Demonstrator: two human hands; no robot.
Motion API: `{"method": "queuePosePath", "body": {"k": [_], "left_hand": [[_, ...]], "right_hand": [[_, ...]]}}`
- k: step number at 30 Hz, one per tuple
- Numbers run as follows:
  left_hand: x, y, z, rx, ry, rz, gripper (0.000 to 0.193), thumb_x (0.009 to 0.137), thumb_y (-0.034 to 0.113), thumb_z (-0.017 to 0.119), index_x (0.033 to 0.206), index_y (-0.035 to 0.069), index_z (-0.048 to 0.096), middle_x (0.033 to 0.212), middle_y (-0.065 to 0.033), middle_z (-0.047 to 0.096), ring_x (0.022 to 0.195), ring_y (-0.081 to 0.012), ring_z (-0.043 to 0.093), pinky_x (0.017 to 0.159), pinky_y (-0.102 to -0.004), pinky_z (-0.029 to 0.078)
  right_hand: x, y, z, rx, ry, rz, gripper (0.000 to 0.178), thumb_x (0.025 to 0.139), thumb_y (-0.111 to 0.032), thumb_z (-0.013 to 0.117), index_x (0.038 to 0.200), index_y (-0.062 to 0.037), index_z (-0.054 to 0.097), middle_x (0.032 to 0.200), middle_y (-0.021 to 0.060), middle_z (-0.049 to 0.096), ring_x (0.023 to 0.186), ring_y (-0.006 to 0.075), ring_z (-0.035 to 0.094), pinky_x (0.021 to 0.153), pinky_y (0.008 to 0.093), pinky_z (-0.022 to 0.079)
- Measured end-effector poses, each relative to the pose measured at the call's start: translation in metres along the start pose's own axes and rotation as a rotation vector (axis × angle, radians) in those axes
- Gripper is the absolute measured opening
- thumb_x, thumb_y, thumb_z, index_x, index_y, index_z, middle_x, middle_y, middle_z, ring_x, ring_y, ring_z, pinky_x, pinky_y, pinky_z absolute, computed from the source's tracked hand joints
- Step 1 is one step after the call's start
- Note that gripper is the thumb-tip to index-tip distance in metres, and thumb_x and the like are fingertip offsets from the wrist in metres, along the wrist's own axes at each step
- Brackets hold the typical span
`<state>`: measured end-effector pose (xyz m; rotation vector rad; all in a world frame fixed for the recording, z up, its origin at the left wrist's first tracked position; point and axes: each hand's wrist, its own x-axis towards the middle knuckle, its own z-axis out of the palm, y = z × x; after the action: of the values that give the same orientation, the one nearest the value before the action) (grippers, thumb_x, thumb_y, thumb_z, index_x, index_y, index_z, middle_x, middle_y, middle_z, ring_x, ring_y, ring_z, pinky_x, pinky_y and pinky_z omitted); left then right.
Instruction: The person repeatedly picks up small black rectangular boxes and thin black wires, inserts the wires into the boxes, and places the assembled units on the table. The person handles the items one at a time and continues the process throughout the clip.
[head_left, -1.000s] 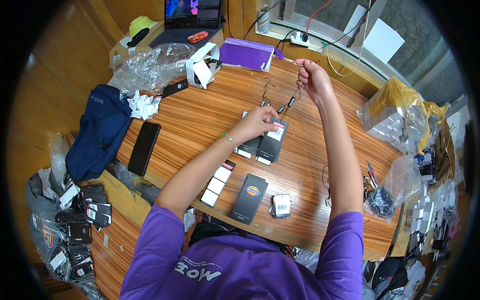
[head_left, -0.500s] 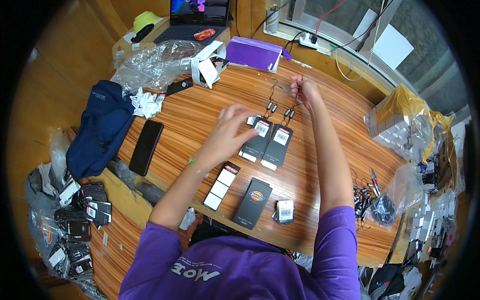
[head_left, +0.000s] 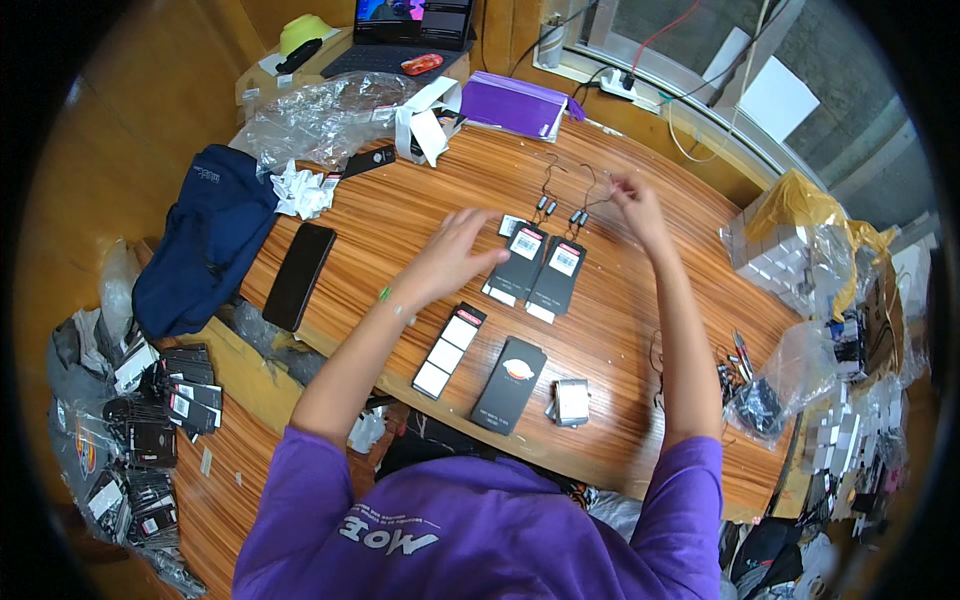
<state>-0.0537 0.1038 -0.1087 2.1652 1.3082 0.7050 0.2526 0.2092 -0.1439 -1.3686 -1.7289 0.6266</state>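
Note:
Two black hang tags with white barcode stickers lie side by side on the wooden table, the left hang tag [head_left: 515, 268] overlapping the right hang tag [head_left: 556, 279]. Black strings [head_left: 586, 190] with small grey clasps trail from their tops toward the far side. Beside the left tag is my left hand [head_left: 448, 258], fingers spread, its thumb at the tag's edge. My right hand [head_left: 638, 208] hovers just right of the strings, slightly blurred, fingers loosely bent and apart with nothing visible in them. Part of another white-stickered tag shows behind the left one.
Nearer me lie a sticker strip [head_left: 449, 350], a stack of black tags [head_left: 508, 387] and small white labels [head_left: 571, 402]. A phone [head_left: 299, 276] and navy cloth [head_left: 205, 240] are left. Loose strings [head_left: 733, 372] and bagged boxes [head_left: 780, 250] sit right; a laptop [head_left: 412, 40] stands behind.
My right hand has moved slightly right and nearer, away from the right tag's string, which now lies on the table. My left hand stays beside the left tag; the whole view has shifted slightly.

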Motion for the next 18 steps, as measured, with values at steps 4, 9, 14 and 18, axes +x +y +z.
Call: {"method": "queuePosePath", "body": {"k": [4, 9, 14, 18], "left_hand": [[0.045, -0.018, 0.018, 0.191, -0.045, 0.041, 0.064, 0.078, 0.039, 0.062, 0.124, 0.001, 0.042, 0.125, -0.0202, 0.043, 0.120, -0.0337, 0.037, 0.100, -0.0393, 0.031], [0.023, 0.010, 0.006, 0.123, -0.011, 0.032, 0.058, 0.078, 0.037, 0.063, 0.123, 0.005, 0.046, 0.124, -0.0159, 0.046, 0.119, -0.0313, 0.038, 0.100, -0.0388, 0.031], [-0.053, 0.057, -0.016, -0.134, -0.275, 0.146, 0.047, 0.067, 0.034, 0.073, 0.105, 0.009, 0.060, 0.114, -0.0069, 0.053, 0.115, -0.0245, 0.040, 0.099, -0.0377, 0.030], [-0.070, 0.059, 0.011, 0.107, -0.286, 0.211, 0.060, 0.055, 0.036, 0.078, 0.107, 0.010, 0.060, 0.111, -0.0037, 0.054, 0.112, -0.0254, 0.040, 0.098, -0.0385, 0.029]], "right_hand": [[-0.086, -0.055, 0.006, -0.003, -0.225, -0.021, 0.021, 0.083, -0.016, 0.059, 0.096, -0.0001, 0.061, 0.077, 0.0085, 0.060, 0.071, 0.0171, 0.054, 0.065, 0.0289, 0.044], [-0.183, -0.112, -0.022, -0.071, -0.275, 0.177, 0.023, 0.080, -0.015, 0.061, 0.098, -0.0007, 0.061, 0.078, 0.0114, 0.059, 0.070, 0.0185, 0.054, 0.065, 0.0296, 0.045], [-0.248, -0.132, -0.017, -0.059, -0.228, 0.155, 0.028, 0.073, -0.015, 0.068, 0.098, -0.0037, 0.062, 0.085, 0.0100, 0.056, 0.083, 0.0253, 0.054, 0.073, 0.0333, 0.044], [-0.254, -0.132, -0.012, -0.251, -0.199, 0.064, 0.035, 0.067, -0.018, 0.072, 0.098, -0.0043, 0.063, 0.084, 0.0091, 0.054, 0.084, 0.0269, 0.052, 0.075, 0.0341, 0.043]]}}
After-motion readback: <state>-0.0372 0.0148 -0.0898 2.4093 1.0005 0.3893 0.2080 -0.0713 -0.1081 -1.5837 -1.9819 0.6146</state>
